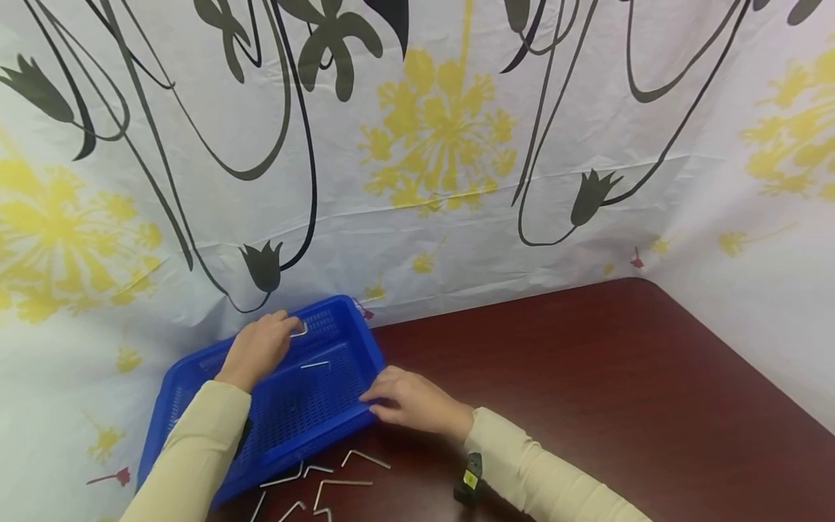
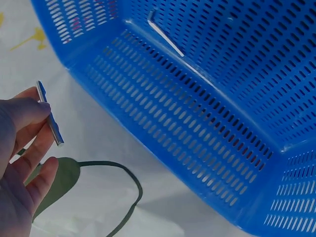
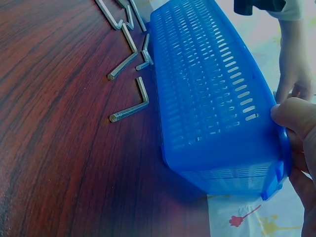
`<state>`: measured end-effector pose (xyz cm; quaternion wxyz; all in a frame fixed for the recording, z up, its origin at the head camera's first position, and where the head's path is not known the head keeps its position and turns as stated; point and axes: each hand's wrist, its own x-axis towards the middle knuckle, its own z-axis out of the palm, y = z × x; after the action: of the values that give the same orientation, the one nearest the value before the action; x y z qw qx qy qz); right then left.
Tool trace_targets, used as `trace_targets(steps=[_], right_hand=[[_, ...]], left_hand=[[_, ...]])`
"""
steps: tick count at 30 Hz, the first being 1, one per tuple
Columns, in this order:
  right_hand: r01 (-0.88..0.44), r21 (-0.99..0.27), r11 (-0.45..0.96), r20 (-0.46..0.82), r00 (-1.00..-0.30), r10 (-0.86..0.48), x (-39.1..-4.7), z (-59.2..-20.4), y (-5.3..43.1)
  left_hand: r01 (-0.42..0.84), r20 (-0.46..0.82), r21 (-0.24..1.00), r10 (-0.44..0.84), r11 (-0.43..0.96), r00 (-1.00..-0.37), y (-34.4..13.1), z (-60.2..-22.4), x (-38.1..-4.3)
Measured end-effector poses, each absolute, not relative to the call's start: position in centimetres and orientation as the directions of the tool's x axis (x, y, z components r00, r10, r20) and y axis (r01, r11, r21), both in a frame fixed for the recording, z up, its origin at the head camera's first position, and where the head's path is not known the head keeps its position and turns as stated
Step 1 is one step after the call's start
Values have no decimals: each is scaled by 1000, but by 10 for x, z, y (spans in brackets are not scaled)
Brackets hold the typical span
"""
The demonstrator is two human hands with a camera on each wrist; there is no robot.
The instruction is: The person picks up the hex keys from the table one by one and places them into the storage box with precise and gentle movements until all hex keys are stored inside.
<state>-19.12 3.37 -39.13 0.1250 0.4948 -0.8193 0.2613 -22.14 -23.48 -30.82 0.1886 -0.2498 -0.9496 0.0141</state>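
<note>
My left hand [image 1: 261, 349] is over the far side of the blue plastic basket [image 1: 312, 436]. It pinches a silver hex key [image 2: 51, 116] between thumb and fingers, above the basket's rim in the left wrist view. Another hex key [image 1: 315, 365] lies inside the basket, near the foot of the far wall. At the basket's near right corner, my right hand [image 1: 417, 402] grips the rim, thumb on one side and fingers on the other in the right wrist view. Several L-shaped hex keys [image 3: 133, 109] lie on the table along the basket's near side.
The dark red wooden table [image 1: 554, 391] extends to the right of the basket. Behind and beside it hangs a white cloth [image 1: 365, 239] with yellow and dark flower prints, close to the basket's far side. A black wrist camera [image 1: 468, 480] sits at my right sleeve.
</note>
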Motion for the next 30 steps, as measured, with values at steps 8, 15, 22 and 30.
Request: trace_targets(steps=[8,15,22,30], right_hand=[[-882,-289,373,455,-469,-757,-191,-392,32],[-887,-276,370,463,-460,-758,-193,-392,33],[-890,-278,361,470,-454,-757,-193,-392,35],[-887,-288,361,467,-460,-756,-193,-392,34]], left_hand=[[454,291,-106,464,885,-837,-237,-327,-236],[457,283,-73,457,887,-843,-233,-338,-250],[453,240,-63,454,889,-858,-229,-348,-262],[448,210,-52,448,893,-869,-226,-366,-263]])
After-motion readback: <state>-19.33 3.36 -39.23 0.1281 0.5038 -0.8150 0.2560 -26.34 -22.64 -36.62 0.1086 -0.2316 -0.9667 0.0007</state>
